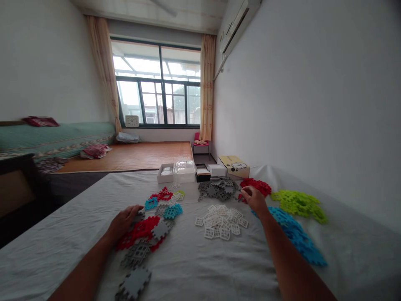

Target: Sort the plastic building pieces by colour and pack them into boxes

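Note:
My left hand (125, 219) is at the upper left edge of a mixed group of red pieces (145, 228) and grey pieces (138, 253), its fingers bent over a dark grey piece. My right hand (253, 196) reaches between the grey pile (217, 189) and the red pile (257, 186), fingers pinched together; whatever lies between the fingertips is too small to name. White window-like pieces (222, 221) lie in a heap at the middle. Blue pieces (296, 234) spread right of my right forearm, and yellow-green pieces (300, 204) sit behind them.
Behind the piles stand a white box (165, 173), a clear plastic container (184, 171), a black box (202, 173) and a yellow box (234, 166). Small blue pieces (171, 211) lie left of the middle on the pale cloth (194, 267). A wall borders the right side.

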Tool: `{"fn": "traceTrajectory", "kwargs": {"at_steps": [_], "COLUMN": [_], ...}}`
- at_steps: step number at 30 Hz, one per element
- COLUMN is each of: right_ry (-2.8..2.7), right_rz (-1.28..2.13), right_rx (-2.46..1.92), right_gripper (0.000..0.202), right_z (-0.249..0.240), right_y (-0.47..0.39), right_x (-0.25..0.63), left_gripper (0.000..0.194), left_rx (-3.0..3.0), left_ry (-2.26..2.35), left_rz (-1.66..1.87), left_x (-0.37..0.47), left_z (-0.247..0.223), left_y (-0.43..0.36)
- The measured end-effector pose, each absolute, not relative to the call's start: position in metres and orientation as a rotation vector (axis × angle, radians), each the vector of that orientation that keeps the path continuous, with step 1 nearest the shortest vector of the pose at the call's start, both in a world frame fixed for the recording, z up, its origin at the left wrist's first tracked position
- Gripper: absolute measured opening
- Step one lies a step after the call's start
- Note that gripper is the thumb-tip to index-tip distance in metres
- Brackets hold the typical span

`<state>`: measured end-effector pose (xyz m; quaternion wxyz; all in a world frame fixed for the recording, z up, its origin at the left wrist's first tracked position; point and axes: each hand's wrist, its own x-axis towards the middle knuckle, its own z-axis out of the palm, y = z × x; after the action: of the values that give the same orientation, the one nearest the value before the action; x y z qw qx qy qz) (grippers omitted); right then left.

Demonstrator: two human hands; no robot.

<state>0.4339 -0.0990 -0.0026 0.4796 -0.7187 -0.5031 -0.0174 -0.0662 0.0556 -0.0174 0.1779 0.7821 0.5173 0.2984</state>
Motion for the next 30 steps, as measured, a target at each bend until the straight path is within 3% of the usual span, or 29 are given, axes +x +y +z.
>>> {"fn": "traceTrajectory", "kwargs": {"at_steps": [5,10,18,30], "right_ry": [-1.257,-1.299,-1.496,-1.522], "right_rz": [-0.007,-0.101,-0.156,-0.274], "right_rx": [-1.705,-1.864,-2.255,-2.555], "right_gripper": [0.031,0.043,0.033,0.045], "right_z": [-0.006,0.002,-0.013,-0.022], "right_y": [-0.069,-0.088,-0.112,-0.100], "right_x": [0.404,0.430,0.438,0.431], "left_gripper": [0.052,0.053,0.054,0.053], "left_rx": [2.219,2.239,2.198,2.246], "left_ry": [1.461,1.445,1.457,1.449], "left_rz": [0.864,0.841,0.852,0.860], "left_x": [-0.065,-0.065,-0.066,-0.066], "left_z": [-0.016,-0.015,-0.020,-0.025], "left_y": [0.052,0.051,0.054,0.055]}}
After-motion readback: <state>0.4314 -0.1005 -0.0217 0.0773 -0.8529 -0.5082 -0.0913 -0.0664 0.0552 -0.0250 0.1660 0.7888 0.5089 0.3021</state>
